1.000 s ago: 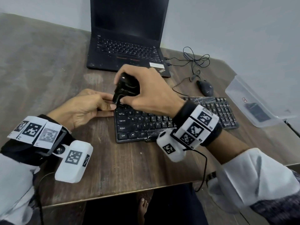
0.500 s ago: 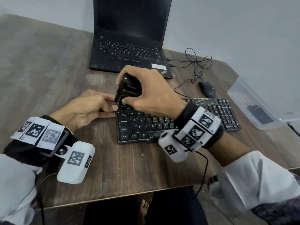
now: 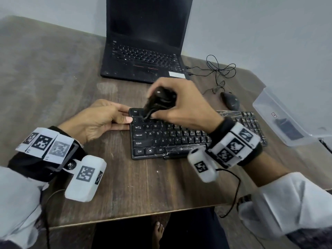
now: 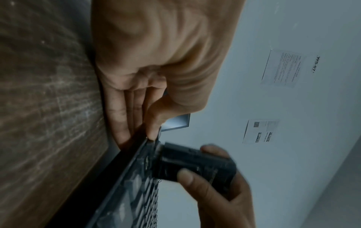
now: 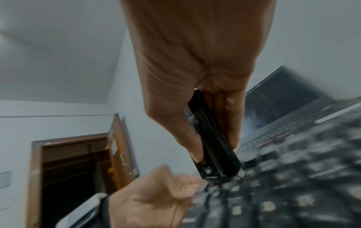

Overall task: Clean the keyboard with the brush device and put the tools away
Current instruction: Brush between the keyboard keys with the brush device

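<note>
A black keyboard (image 3: 170,139) lies on the wooden table (image 3: 53,78) in front of me. My right hand (image 3: 162,114) grips the black brush device (image 3: 159,101) from above, with its bristles down on the top key row just right of the Esc key. The device looks motion-blurred. My left hand (image 3: 124,120) pinches the keyboard's left edge, thumb on top and fingers along the side. The left wrist view shows the brush device (image 4: 195,163) against the keyboard (image 4: 136,185). In the right wrist view the brush device (image 5: 210,138) sits between thumb and fingers.
An open black laptop (image 3: 143,56) stands behind the keyboard. A black mouse (image 3: 230,101) and its tangled cable (image 3: 221,71) lie at the back right. A clear plastic box (image 3: 280,123) with a dark item inside sits at the right edge.
My right hand has swept the brush device a little to the right along the top key row, uncovering the Esc key. My left hand still holds the keyboard's left edge.
</note>
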Motion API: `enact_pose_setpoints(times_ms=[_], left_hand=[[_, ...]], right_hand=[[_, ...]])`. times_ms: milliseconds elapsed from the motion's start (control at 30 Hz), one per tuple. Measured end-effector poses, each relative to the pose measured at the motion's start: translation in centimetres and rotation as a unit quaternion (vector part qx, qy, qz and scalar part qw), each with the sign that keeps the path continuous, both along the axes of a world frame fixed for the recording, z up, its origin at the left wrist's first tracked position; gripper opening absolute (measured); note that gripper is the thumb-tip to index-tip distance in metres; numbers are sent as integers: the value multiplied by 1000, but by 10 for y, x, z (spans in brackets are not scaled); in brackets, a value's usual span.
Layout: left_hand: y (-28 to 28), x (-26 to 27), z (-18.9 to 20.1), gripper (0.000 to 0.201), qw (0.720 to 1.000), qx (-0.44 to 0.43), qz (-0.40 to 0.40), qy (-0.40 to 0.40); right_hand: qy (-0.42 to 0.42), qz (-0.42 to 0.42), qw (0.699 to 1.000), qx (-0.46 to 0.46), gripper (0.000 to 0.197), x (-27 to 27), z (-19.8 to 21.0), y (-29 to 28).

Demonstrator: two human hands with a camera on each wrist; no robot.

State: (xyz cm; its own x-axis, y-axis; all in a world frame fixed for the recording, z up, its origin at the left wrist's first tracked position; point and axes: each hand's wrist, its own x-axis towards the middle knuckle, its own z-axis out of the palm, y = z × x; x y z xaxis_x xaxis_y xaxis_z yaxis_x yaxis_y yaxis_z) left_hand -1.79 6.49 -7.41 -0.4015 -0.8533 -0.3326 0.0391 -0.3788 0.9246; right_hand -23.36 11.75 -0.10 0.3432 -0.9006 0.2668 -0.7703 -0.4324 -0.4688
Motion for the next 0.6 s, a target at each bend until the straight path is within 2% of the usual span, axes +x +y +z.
enact_pose_setpoints(times_ms=[67,133,267,433,600], left_hand=[[0,1,-1,38,1000,-2,9,-1],[0,1,-1,39,1000,0,14,5],[-1,1,-2,33,1000,-3,-3,8],[-2,0,-3,32,1000,-2,3,8],[-3,0,-5,32,1000,-3,-2,4]], right_hand=[[16,45,999,-4,34,27,-1,-8],[32,52,998,-1,33,30,3,-12],[38,3,999,28,38,-16,16,-7],[52,-114,991,41,44,-84,23,4],[-9,-130,990,56,43,-88,12,2]])
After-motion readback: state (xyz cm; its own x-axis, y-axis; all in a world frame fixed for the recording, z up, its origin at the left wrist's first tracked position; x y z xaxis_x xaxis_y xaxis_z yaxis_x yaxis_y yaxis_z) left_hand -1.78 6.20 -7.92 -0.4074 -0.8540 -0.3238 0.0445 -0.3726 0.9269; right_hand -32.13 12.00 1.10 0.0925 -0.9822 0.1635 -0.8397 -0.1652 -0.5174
